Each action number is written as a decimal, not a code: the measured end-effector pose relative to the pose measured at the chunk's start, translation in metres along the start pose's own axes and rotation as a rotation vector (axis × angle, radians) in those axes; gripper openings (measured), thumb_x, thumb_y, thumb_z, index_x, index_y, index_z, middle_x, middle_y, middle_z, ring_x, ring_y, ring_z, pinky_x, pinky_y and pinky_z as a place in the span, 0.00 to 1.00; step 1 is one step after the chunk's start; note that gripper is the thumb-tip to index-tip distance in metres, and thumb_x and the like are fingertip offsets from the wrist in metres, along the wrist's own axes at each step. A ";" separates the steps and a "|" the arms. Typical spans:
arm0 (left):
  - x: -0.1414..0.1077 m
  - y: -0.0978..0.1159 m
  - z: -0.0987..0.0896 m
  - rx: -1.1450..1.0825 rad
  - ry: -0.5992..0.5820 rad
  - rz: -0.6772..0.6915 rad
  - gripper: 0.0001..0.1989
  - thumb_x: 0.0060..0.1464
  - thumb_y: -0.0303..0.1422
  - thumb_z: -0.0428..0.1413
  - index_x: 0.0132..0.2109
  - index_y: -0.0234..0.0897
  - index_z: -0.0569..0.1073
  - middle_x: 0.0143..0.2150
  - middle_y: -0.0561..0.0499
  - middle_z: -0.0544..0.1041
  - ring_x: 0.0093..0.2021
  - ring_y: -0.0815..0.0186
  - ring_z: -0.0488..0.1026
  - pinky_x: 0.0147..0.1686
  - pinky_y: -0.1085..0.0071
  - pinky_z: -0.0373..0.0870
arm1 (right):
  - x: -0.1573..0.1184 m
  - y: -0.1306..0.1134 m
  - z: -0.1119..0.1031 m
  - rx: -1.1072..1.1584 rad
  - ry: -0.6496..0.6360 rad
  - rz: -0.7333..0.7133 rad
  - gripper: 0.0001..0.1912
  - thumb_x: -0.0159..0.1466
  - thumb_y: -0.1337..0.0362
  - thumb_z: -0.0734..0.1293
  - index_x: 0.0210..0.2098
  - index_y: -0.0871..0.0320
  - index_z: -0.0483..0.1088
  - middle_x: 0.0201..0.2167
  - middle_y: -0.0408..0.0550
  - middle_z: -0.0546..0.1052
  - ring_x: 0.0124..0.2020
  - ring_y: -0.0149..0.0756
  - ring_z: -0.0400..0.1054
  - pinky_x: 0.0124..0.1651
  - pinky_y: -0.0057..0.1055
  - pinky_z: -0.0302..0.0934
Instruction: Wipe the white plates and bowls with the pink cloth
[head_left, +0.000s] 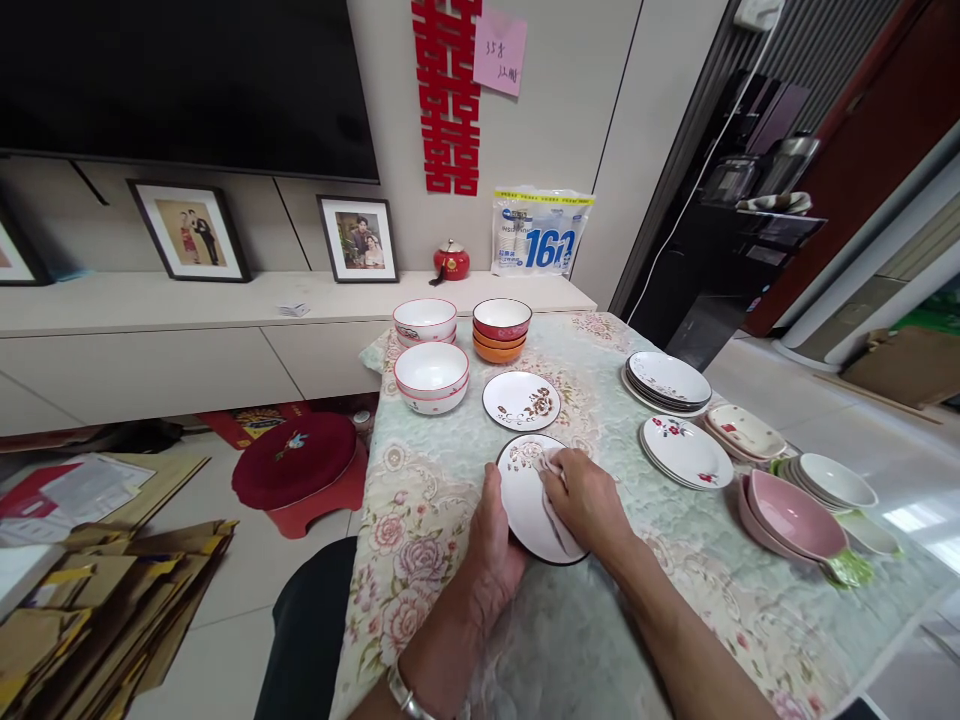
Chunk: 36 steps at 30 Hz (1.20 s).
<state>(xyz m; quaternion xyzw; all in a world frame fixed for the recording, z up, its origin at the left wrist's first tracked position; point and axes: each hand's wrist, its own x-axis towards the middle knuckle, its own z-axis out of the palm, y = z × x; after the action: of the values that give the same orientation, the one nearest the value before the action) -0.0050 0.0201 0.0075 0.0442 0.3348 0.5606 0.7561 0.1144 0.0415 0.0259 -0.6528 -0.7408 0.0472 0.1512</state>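
A white plate with a dark rim and a brown flower print [521, 505] is held over the near part of the table. My left hand [491, 535] grips its left edge, thumb on the upper side and fingers underneath. Closed around a crumpled pale cloth [553, 500], my right hand [589, 500] presses on the right half of the plate. Just beyond lies another white plate with brown flowers [521, 401]. Most of the cloth is hidden under my fingers.
White bowls [431, 372] and red and orange bowls [501, 330] stand stacked at the back. To the right are stacked plates [686, 452], pink bowls [796, 515] and small white bowls [836, 480]. A red stool [296, 460] stands left of the flowered tablecloth [420, 550].
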 end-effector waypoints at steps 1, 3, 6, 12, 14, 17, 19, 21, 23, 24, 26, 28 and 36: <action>0.000 0.000 0.000 -0.008 -0.008 -0.001 0.27 0.58 0.49 0.49 0.54 0.33 0.73 0.47 0.41 0.80 0.50 0.54 0.76 0.52 0.60 0.69 | 0.004 0.000 0.004 0.034 0.046 -0.005 0.09 0.66 0.63 0.60 0.40 0.60 0.69 0.37 0.54 0.74 0.38 0.41 0.69 0.38 0.32 0.56; 0.001 -0.001 0.001 -0.024 -0.024 -0.005 0.26 0.58 0.48 0.50 0.55 0.34 0.72 0.48 0.42 0.80 0.51 0.54 0.75 0.53 0.59 0.68 | 0.010 -0.002 0.011 0.090 0.125 -0.047 0.10 0.65 0.64 0.61 0.42 0.61 0.70 0.39 0.56 0.73 0.42 0.44 0.67 0.42 0.34 0.58; 0.001 0.000 0.000 -0.053 -0.047 -0.013 0.24 0.59 0.46 0.50 0.55 0.35 0.72 0.49 0.42 0.79 0.51 0.55 0.75 0.54 0.60 0.68 | 0.012 -0.007 0.018 0.254 0.152 -0.255 0.10 0.64 0.67 0.62 0.44 0.59 0.71 0.43 0.55 0.73 0.47 0.43 0.65 0.48 0.35 0.58; -0.001 0.003 -0.003 -0.069 -0.045 -0.037 0.23 0.59 0.45 0.50 0.45 0.28 0.76 0.42 0.39 0.81 0.48 0.54 0.76 0.52 0.62 0.69 | -0.002 -0.013 -0.002 0.574 -0.170 -0.437 0.05 0.60 0.66 0.68 0.36 0.55 0.73 0.35 0.43 0.75 0.39 0.34 0.68 0.43 0.28 0.59; -0.002 0.003 -0.002 -0.061 -0.011 -0.035 0.23 0.58 0.45 0.51 0.43 0.27 0.76 0.40 0.39 0.81 0.47 0.53 0.77 0.50 0.61 0.70 | -0.007 -0.006 -0.012 0.637 -0.350 -0.401 0.04 0.58 0.64 0.70 0.34 0.55 0.74 0.33 0.40 0.75 0.36 0.31 0.68 0.40 0.26 0.58; -0.002 0.002 0.000 -0.068 0.004 -0.036 0.24 0.58 0.46 0.51 0.47 0.28 0.76 0.43 0.38 0.80 0.48 0.52 0.76 0.50 0.59 0.71 | -0.008 0.012 -0.022 0.661 -0.582 -0.251 0.06 0.56 0.62 0.71 0.33 0.55 0.75 0.29 0.37 0.75 0.31 0.30 0.67 0.34 0.24 0.57; -0.001 0.001 0.001 -0.060 0.010 -0.041 0.25 0.58 0.46 0.49 0.49 0.28 0.75 0.44 0.37 0.80 0.49 0.51 0.76 0.50 0.58 0.70 | -0.007 0.025 -0.025 0.632 -0.656 -0.151 0.06 0.54 0.62 0.70 0.32 0.56 0.75 0.27 0.37 0.74 0.30 0.30 0.65 0.31 0.23 0.55; -0.001 0.001 0.002 -0.039 0.024 -0.041 0.26 0.58 0.47 0.49 0.51 0.28 0.74 0.45 0.37 0.80 0.49 0.51 0.76 0.50 0.58 0.70 | -0.004 0.034 -0.027 0.578 -0.638 -0.092 0.06 0.54 0.62 0.69 0.31 0.56 0.74 0.26 0.38 0.73 0.29 0.30 0.64 0.30 0.23 0.54; -0.002 0.001 0.002 -0.015 0.035 -0.036 0.27 0.58 0.47 0.48 0.52 0.29 0.74 0.45 0.37 0.80 0.49 0.51 0.76 0.50 0.57 0.70 | -0.001 0.037 -0.028 0.484 -0.540 -0.067 0.07 0.56 0.60 0.68 0.28 0.57 0.72 0.25 0.39 0.73 0.28 0.30 0.64 0.29 0.24 0.53; -0.002 0.001 0.002 -0.005 0.041 -0.033 0.27 0.58 0.48 0.49 0.52 0.29 0.73 0.45 0.38 0.80 0.49 0.51 0.76 0.50 0.57 0.70 | 0.000 0.037 -0.027 0.425 -0.470 -0.057 0.08 0.57 0.58 0.67 0.27 0.57 0.71 0.25 0.39 0.73 0.28 0.31 0.64 0.29 0.25 0.52; -0.003 0.001 0.003 0.007 0.040 -0.029 0.27 0.57 0.48 0.50 0.53 0.31 0.73 0.46 0.39 0.80 0.49 0.51 0.76 0.50 0.57 0.71 | 0.002 0.034 -0.025 0.291 -0.303 -0.031 0.09 0.60 0.58 0.65 0.28 0.56 0.71 0.26 0.41 0.74 0.29 0.32 0.65 0.31 0.26 0.52; -0.003 0.001 0.003 0.009 0.021 -0.028 0.27 0.57 0.48 0.50 0.54 0.32 0.73 0.46 0.39 0.80 0.50 0.52 0.76 0.50 0.58 0.70 | 0.004 0.028 -0.018 0.165 -0.130 -0.010 0.08 0.63 0.61 0.62 0.32 0.56 0.71 0.31 0.44 0.75 0.33 0.34 0.66 0.35 0.28 0.53; -0.002 0.001 0.002 -0.054 -0.070 -0.016 0.24 0.58 0.45 0.51 0.55 0.34 0.72 0.50 0.42 0.79 0.53 0.55 0.74 0.54 0.61 0.68 | 0.007 -0.006 0.008 0.269 0.074 -0.293 0.15 0.64 0.69 0.61 0.49 0.56 0.71 0.45 0.53 0.72 0.48 0.40 0.64 0.49 0.32 0.59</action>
<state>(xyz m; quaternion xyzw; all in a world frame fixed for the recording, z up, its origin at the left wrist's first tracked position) -0.0052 0.0191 0.0102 0.0407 0.2933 0.5614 0.7728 0.1061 0.0485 0.0208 -0.5131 -0.8089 0.0988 0.2694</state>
